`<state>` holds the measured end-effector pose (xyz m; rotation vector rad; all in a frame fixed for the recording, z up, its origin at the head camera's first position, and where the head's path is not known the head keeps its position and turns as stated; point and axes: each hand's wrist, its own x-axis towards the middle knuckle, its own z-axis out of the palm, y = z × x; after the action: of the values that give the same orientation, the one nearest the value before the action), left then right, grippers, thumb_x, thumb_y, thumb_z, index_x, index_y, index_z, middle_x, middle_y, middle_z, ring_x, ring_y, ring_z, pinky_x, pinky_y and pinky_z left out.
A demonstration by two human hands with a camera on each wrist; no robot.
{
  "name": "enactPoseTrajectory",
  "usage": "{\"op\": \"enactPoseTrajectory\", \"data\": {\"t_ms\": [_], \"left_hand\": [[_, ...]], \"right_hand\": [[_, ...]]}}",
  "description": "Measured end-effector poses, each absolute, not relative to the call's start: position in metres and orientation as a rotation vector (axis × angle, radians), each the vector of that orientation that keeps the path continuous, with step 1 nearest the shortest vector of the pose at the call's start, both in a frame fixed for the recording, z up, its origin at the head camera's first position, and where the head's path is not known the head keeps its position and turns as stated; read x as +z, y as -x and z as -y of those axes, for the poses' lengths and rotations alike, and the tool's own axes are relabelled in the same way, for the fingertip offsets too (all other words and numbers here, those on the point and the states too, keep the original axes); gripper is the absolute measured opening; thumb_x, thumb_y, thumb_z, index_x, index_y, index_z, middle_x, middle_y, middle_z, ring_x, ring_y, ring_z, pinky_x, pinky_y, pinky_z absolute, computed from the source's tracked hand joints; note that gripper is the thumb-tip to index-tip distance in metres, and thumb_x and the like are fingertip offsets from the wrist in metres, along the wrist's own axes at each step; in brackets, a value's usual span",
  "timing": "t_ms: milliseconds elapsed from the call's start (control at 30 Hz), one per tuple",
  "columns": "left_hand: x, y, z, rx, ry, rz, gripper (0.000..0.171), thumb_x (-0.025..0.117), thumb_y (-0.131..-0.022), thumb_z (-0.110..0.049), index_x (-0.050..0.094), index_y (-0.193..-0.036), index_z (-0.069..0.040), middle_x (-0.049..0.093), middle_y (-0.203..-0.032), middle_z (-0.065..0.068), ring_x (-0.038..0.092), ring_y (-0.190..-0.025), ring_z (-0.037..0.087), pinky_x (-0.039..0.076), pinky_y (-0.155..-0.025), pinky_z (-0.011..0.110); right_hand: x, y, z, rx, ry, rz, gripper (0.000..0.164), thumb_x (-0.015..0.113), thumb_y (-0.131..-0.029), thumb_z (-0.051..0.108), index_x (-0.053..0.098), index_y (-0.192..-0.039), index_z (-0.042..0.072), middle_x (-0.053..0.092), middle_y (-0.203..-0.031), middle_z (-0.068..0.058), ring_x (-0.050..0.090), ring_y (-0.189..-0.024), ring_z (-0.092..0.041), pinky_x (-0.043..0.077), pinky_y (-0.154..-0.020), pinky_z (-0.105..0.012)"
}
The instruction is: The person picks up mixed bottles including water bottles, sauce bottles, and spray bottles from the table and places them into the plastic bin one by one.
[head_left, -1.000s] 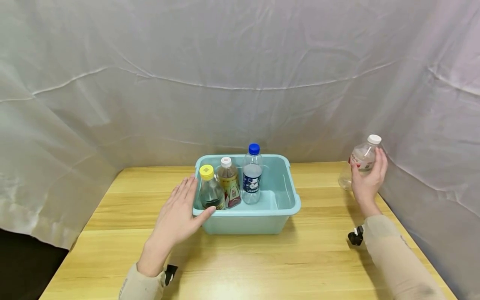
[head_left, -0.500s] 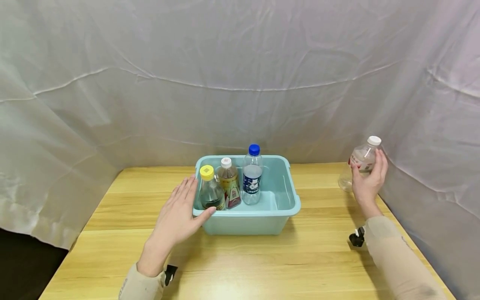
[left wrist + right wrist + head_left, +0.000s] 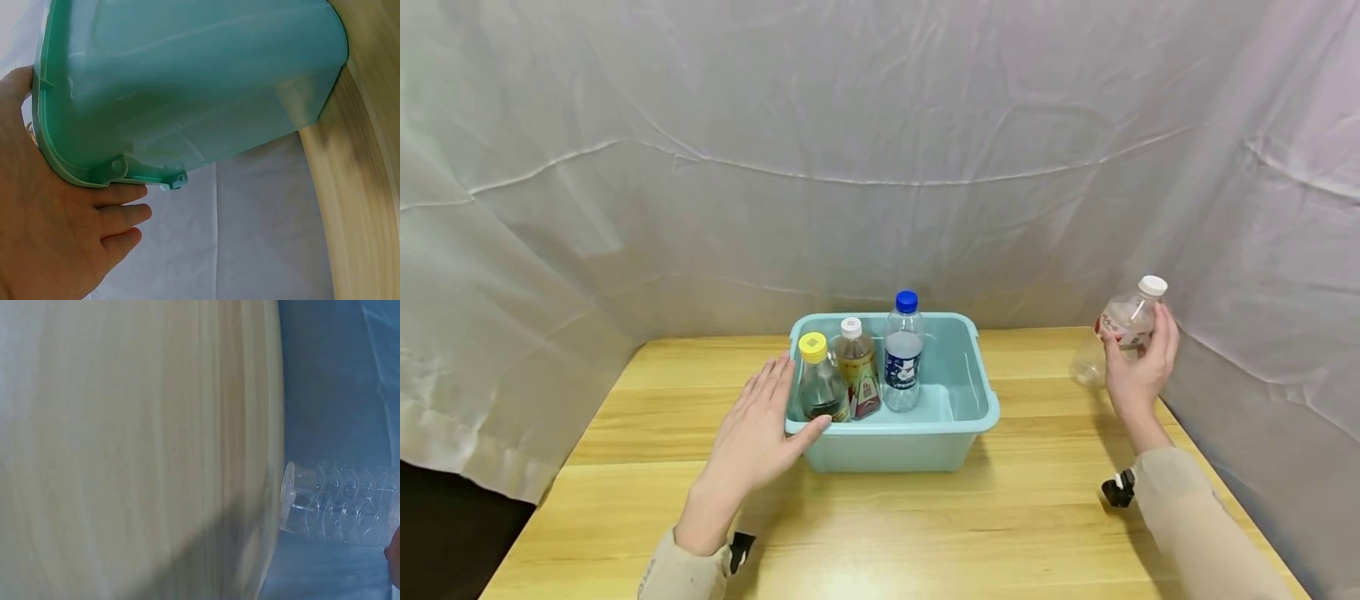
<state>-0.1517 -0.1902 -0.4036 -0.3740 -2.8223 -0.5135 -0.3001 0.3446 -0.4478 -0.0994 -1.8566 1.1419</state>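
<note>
My left hand [image 3: 752,442] rests on the near left corner of a light blue plastic bin [image 3: 895,427], thumb over the front rim and fingers straight along the left side. At the far right, my right hand [image 3: 1138,375] grips a clear plastic bottle [image 3: 1126,321] with a white cap and a red-and-white label. The bottle leans, its base out to the left; in the right wrist view its ribbed lower part [image 3: 337,503] shows near the table edge. Inside the bin stand a yellow-capped bottle [image 3: 822,387], a white-capped bottle [image 3: 859,367] and a blue-capped bottle [image 3: 903,358].
The bin stands on a wooden table [image 3: 880,533], with its right half free of bottles. Grey cloth [image 3: 880,167] hangs behind the table and along its right side, close to my right hand.
The bottle in my right hand has tilted further, its base swinging slightly left and its cap right. My left hand stays on the bin, and the bottles inside have not moved.
</note>
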Motion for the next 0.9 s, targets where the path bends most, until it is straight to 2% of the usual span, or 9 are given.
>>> {"op": "enactPoseTrajectory", "data": {"t_ms": [200,433,633,900], "left_hand": [[-0.403,0.152,0.19,-0.508,0.374,2.83,0.103,0.049,-0.098,-0.073,0.022,-0.164,0.002,0.019,-0.172,0.017,0.019,-0.158,0.038,0.019,-0.128,0.052],[-0.403,0.152,0.19,-0.508,0.375,2.831,0.103,0.048,-0.098,-0.073,0.021,-0.164,0.001,0.017,-0.172,0.017,0.018,-0.158,0.037,0.018,-0.129,0.052],[-0.403,0.152,0.19,-0.51,0.375,2.83,0.103,0.049,-0.098,-0.072,0.021,-0.164,0.002,0.018,-0.172,0.018,0.018,-0.158,0.038,0.019,-0.128,0.052],[-0.403,0.151,0.19,-0.508,0.377,2.824,0.102,0.049,-0.098,-0.072,0.023,-0.163,0.002,0.019,-0.171,0.018,0.019,-0.158,0.039,0.019,-0.128,0.053]], "right_hand": [[-0.439,0.288,-0.337,1.192,0.062,1.822,0.083,0.08,-0.087,-0.002,0.045,-0.158,0.025,0.038,-0.161,0.009,0.049,-0.137,-0.021,0.047,-0.114,-0.037],[-0.411,0.262,-0.311,1.213,-0.012,1.743,0.08,0.076,-0.086,-0.01,0.046,-0.156,0.012,0.041,-0.159,0.001,0.051,-0.134,-0.025,0.049,-0.111,-0.032],[-0.393,0.247,-0.293,1.246,-0.112,1.66,0.08,0.076,-0.083,-0.016,0.046,-0.155,0.004,0.043,-0.157,-0.006,0.052,-0.133,-0.028,0.05,-0.111,-0.033],[-0.389,0.245,-0.288,1.3,-0.155,1.607,0.083,0.076,-0.081,-0.019,0.046,-0.154,0.004,0.042,-0.158,-0.005,0.051,-0.137,-0.03,0.048,-0.113,-0.035]]}}
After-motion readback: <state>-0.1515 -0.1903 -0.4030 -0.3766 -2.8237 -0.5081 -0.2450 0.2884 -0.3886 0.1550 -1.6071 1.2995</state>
